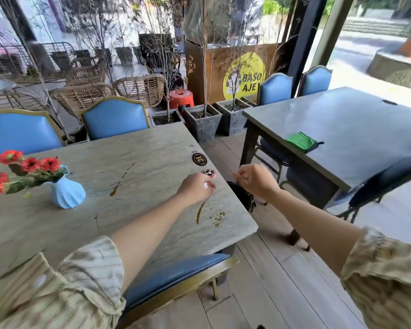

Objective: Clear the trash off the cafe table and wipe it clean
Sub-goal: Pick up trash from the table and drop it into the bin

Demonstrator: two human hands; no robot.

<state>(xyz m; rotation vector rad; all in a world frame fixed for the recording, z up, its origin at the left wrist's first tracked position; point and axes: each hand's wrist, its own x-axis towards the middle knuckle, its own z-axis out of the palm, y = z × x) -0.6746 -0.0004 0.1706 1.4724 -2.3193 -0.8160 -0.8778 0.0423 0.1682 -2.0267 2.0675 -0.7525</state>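
The grey stone cafe table (133, 233) carries brown streaks of spilled liquid (200, 210) near its right edge and another streak (119, 184) at the middle. My left hand (195, 187) hovers over the right side of the table, fingers pinched on a small white scrap of trash (207, 185). My right hand (255, 180) is past the table's right edge, closed on the rim of a black trash bag (242, 198) that hangs just below it. The table edge partly hides the bag.
A blue vase of red flowers (67, 192) stands at the table's left. A round black number badge (199, 159) and a small round sticker (210, 172) lie by my left hand. A green cloth (300, 141) lies on the neighbouring table (365, 129). Blue chairs (115, 121) surround both tables.
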